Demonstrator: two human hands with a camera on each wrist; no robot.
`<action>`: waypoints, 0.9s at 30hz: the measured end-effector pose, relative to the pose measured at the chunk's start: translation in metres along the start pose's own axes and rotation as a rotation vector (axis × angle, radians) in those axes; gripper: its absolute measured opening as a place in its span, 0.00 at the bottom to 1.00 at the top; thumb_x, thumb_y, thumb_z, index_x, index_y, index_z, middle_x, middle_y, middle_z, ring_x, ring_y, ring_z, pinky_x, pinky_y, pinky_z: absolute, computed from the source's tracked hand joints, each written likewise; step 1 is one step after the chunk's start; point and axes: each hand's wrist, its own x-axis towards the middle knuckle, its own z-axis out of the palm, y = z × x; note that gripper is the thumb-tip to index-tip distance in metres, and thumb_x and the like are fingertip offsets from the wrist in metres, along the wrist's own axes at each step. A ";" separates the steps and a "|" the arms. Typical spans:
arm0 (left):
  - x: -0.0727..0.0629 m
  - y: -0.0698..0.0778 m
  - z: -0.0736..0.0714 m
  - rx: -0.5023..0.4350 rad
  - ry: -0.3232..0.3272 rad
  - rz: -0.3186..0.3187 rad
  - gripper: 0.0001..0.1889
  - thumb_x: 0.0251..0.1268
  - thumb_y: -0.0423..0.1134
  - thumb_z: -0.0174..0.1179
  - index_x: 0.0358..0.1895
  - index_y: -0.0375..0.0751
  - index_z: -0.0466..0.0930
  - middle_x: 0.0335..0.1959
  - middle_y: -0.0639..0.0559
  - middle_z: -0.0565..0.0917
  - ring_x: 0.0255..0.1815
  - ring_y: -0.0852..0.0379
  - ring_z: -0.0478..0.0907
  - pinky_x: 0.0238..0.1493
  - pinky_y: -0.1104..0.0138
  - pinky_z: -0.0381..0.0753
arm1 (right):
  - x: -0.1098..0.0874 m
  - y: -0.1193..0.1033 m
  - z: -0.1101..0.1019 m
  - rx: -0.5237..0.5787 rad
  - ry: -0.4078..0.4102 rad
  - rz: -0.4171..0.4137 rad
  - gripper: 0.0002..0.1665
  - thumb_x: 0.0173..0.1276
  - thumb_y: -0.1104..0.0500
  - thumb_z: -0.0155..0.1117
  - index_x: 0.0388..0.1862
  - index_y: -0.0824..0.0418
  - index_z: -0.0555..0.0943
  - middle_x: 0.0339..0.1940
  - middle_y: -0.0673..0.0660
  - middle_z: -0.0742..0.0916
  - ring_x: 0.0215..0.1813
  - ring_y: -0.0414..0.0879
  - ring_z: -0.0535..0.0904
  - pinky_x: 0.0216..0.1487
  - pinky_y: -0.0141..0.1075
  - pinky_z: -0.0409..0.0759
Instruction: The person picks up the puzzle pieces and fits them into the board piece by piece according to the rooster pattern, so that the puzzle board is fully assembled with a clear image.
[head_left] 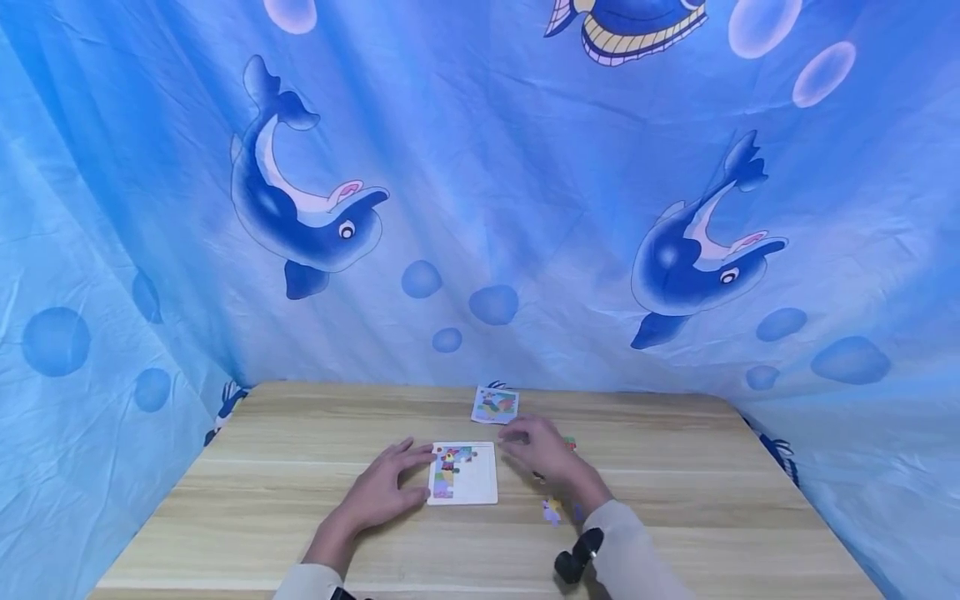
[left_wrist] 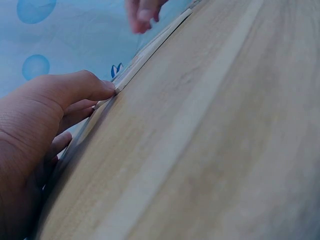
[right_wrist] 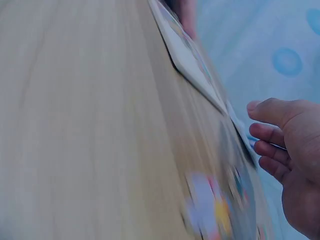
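Observation:
A white puzzle tray (head_left: 477, 487) lies on the wooden table, with joined colourful pieces (head_left: 444, 479) along its left side and top. My left hand (head_left: 384, 490) rests at the tray's left edge, thumb at the near corner and fingertips farther up; the left wrist view shows the thumb (left_wrist: 100, 89) touching the rim. Just beyond the tray's right edge hovers my right hand (head_left: 542, 450), its fingers loosely bent. In the right wrist view, nothing shows between that hand's thumb (right_wrist: 267, 111) and fingers. Loose puzzle pieces (head_left: 552, 511) lie beside and below the right forearm.
A small picture card (head_left: 496, 405) lies at the table's back edge, behind the tray. Another loose piece (head_left: 571, 443) shows past the right wrist. A blue curtain (head_left: 480, 208) printed with dolphins hangs close behind the table (head_left: 337, 417) and along its sides.

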 end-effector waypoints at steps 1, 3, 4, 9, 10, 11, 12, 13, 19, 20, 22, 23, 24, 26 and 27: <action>0.000 0.000 0.000 0.002 -0.002 0.002 0.29 0.59 0.47 0.69 0.67 0.52 0.81 0.75 0.56 0.75 0.83 0.38 0.59 0.76 0.29 0.57 | -0.004 0.004 -0.006 -0.009 0.010 0.000 0.13 0.72 0.60 0.67 0.52 0.63 0.88 0.57 0.60 0.88 0.60 0.57 0.84 0.63 0.53 0.84; 0.000 0.000 0.000 0.001 -0.005 0.005 0.29 0.60 0.48 0.69 0.67 0.51 0.81 0.75 0.56 0.75 0.83 0.38 0.59 0.76 0.28 0.57 | -0.013 0.014 -0.019 -0.020 0.030 0.020 0.14 0.71 0.61 0.68 0.53 0.62 0.88 0.58 0.61 0.88 0.62 0.58 0.83 0.65 0.55 0.82; 0.001 -0.001 0.001 0.001 -0.005 0.005 0.29 0.60 0.48 0.69 0.67 0.52 0.81 0.75 0.56 0.75 0.83 0.38 0.59 0.76 0.28 0.57 | -0.017 0.020 -0.025 -0.031 0.047 0.030 0.14 0.71 0.61 0.68 0.53 0.62 0.88 0.59 0.61 0.88 0.63 0.59 0.83 0.66 0.56 0.81; 0.001 -0.003 0.000 0.004 -0.008 0.000 0.29 0.60 0.48 0.69 0.68 0.52 0.80 0.76 0.56 0.75 0.83 0.38 0.58 0.75 0.27 0.57 | -0.039 0.047 -0.051 0.035 0.116 0.203 0.15 0.71 0.63 0.67 0.55 0.58 0.87 0.57 0.57 0.89 0.59 0.53 0.84 0.63 0.51 0.83; 0.001 -0.003 0.000 0.005 -0.009 0.000 0.30 0.60 0.48 0.69 0.68 0.52 0.80 0.76 0.56 0.75 0.83 0.38 0.58 0.75 0.28 0.57 | -0.043 0.051 -0.055 0.061 0.128 0.241 0.15 0.71 0.63 0.67 0.55 0.58 0.87 0.57 0.56 0.89 0.58 0.53 0.84 0.62 0.50 0.84; 0.001 -0.003 0.000 0.006 -0.010 0.000 0.30 0.60 0.48 0.68 0.68 0.52 0.80 0.76 0.56 0.74 0.83 0.38 0.58 0.76 0.28 0.57 | -0.047 0.055 -0.058 0.089 0.139 0.281 0.16 0.70 0.63 0.67 0.56 0.57 0.86 0.57 0.56 0.88 0.57 0.52 0.84 0.61 0.48 0.84; 0.001 -0.003 0.000 0.007 -0.011 0.001 0.30 0.60 0.48 0.68 0.68 0.53 0.80 0.76 0.57 0.74 0.83 0.38 0.58 0.76 0.28 0.57 | -0.050 0.059 -0.061 0.107 0.149 0.309 0.16 0.70 0.63 0.67 0.56 0.57 0.86 0.57 0.56 0.88 0.57 0.52 0.84 0.61 0.47 0.85; 0.001 -0.003 0.000 0.007 -0.012 0.001 0.30 0.60 0.48 0.68 0.68 0.53 0.80 0.76 0.57 0.74 0.83 0.38 0.58 0.76 0.28 0.57 | -0.052 0.063 -0.063 0.126 0.154 0.333 0.17 0.70 0.63 0.68 0.56 0.56 0.86 0.58 0.56 0.87 0.58 0.51 0.84 0.62 0.46 0.84; 0.001 -0.003 -0.001 -0.002 -0.013 -0.004 0.30 0.60 0.48 0.68 0.68 0.54 0.80 0.76 0.57 0.74 0.84 0.38 0.58 0.75 0.27 0.57 | -0.058 0.078 -0.068 0.084 0.133 0.282 0.17 0.68 0.58 0.72 0.56 0.52 0.87 0.62 0.55 0.84 0.63 0.53 0.81 0.66 0.47 0.82; 0.001 -0.003 -0.001 -0.005 -0.014 -0.005 0.30 0.60 0.48 0.68 0.68 0.55 0.80 0.76 0.57 0.74 0.84 0.38 0.57 0.75 0.27 0.56 | -0.057 0.080 -0.068 0.058 0.130 0.260 0.17 0.68 0.57 0.73 0.56 0.52 0.87 0.62 0.55 0.84 0.63 0.53 0.81 0.67 0.48 0.81; 0.001 -0.003 -0.001 -0.010 -0.012 -0.006 0.29 0.60 0.48 0.69 0.68 0.56 0.80 0.76 0.58 0.75 0.84 0.38 0.57 0.75 0.27 0.57 | -0.056 0.081 -0.068 0.004 0.125 0.215 0.17 0.68 0.56 0.73 0.56 0.53 0.87 0.62 0.56 0.84 0.64 0.55 0.81 0.68 0.52 0.80; 0.001 -0.003 -0.001 -0.010 -0.012 -0.009 0.29 0.60 0.48 0.69 0.68 0.56 0.80 0.76 0.58 0.74 0.84 0.38 0.57 0.75 0.27 0.57 | -0.056 0.082 -0.068 -0.018 0.122 0.200 0.18 0.68 0.56 0.73 0.56 0.53 0.87 0.62 0.57 0.84 0.63 0.56 0.81 0.68 0.53 0.80; 0.000 -0.004 0.000 -0.011 -0.011 -0.012 0.29 0.60 0.48 0.69 0.68 0.57 0.80 0.76 0.59 0.75 0.84 0.38 0.57 0.75 0.27 0.57 | -0.055 0.083 -0.068 -0.029 0.121 0.194 0.18 0.68 0.55 0.73 0.56 0.53 0.87 0.62 0.57 0.84 0.64 0.56 0.81 0.68 0.54 0.80; 0.001 -0.004 0.001 -0.007 -0.010 -0.015 0.29 0.60 0.48 0.69 0.68 0.57 0.80 0.75 0.60 0.75 0.84 0.39 0.57 0.74 0.27 0.57 | -0.055 0.084 -0.067 -0.044 0.118 0.187 0.18 0.68 0.55 0.73 0.56 0.53 0.87 0.62 0.57 0.84 0.64 0.57 0.81 0.68 0.55 0.80; 0.001 -0.005 0.001 -0.005 -0.009 -0.014 0.29 0.60 0.48 0.69 0.68 0.57 0.80 0.75 0.60 0.74 0.84 0.39 0.57 0.75 0.27 0.57 | -0.055 0.084 -0.067 -0.052 0.117 0.184 0.18 0.68 0.55 0.73 0.56 0.54 0.87 0.62 0.58 0.83 0.64 0.58 0.80 0.67 0.55 0.80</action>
